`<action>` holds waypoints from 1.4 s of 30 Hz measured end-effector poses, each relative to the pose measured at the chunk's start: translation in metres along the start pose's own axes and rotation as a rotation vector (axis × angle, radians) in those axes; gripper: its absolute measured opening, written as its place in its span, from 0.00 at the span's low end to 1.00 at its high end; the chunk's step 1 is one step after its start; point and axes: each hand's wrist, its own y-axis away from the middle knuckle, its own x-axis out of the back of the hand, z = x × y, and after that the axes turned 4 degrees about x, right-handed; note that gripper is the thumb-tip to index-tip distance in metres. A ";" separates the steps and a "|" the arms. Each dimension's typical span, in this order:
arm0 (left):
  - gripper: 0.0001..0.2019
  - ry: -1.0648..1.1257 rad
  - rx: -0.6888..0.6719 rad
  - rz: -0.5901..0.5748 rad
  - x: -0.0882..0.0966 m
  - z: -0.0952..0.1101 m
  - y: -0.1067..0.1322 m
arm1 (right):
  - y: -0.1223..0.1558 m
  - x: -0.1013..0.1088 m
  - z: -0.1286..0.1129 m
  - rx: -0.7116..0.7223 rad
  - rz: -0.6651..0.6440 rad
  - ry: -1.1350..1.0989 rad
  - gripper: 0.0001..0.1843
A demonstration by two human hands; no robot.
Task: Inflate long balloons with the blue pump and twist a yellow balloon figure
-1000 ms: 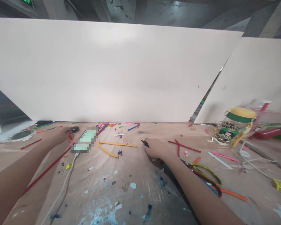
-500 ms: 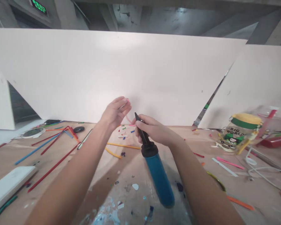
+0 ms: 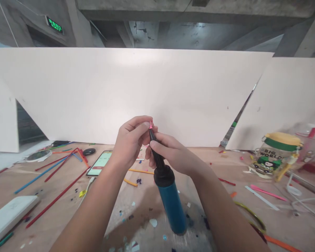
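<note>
A blue hand pump (image 3: 172,206) with a black top and tapered nozzle leans up from the table, in front of me. My right hand (image 3: 170,150) is wrapped round the black nozzle section. At the tip, my left hand (image 3: 133,136) pinches a pink balloon (image 3: 151,125), whose mouth sits over the nozzle's end. Only that small pink part shows; my left fingers hide the rest. Two orange-yellow balloon strips (image 3: 141,171) lie on the table behind the pump.
White boards (image 3: 120,94) stand across the back. On the left lie red and blue long balloons (image 3: 60,190), a phone (image 3: 98,164) and a white power bank (image 3: 13,215). A yellow-lidded jar (image 3: 274,154), a white cable (image 3: 304,201) and balloon pieces lie right. Scraps dot the brown table.
My left hand has come right and down to the nozzle, and the pink balloon's mouth is now on its tip. The pump stands more upright. The view has tilted up slightly.
</note>
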 end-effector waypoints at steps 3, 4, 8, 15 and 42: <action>0.06 -0.027 -0.061 0.015 -0.002 0.004 0.007 | 0.002 -0.003 -0.003 0.028 -0.032 -0.009 0.07; 0.06 -0.033 -0.078 0.023 -0.002 0.005 0.009 | 0.002 -0.004 -0.004 0.033 -0.036 -0.010 0.06; 0.07 -0.065 -0.135 0.035 -0.004 0.007 0.011 | 0.005 -0.006 -0.008 0.048 -0.016 -0.009 0.05; 0.08 -0.106 -0.161 0.058 -0.006 0.006 0.013 | 0.006 -0.006 -0.009 0.061 -0.023 -0.009 0.05; 0.02 -0.013 -0.081 -0.248 -0.006 0.012 0.022 | 0.020 -0.002 -0.025 0.537 0.528 0.329 0.04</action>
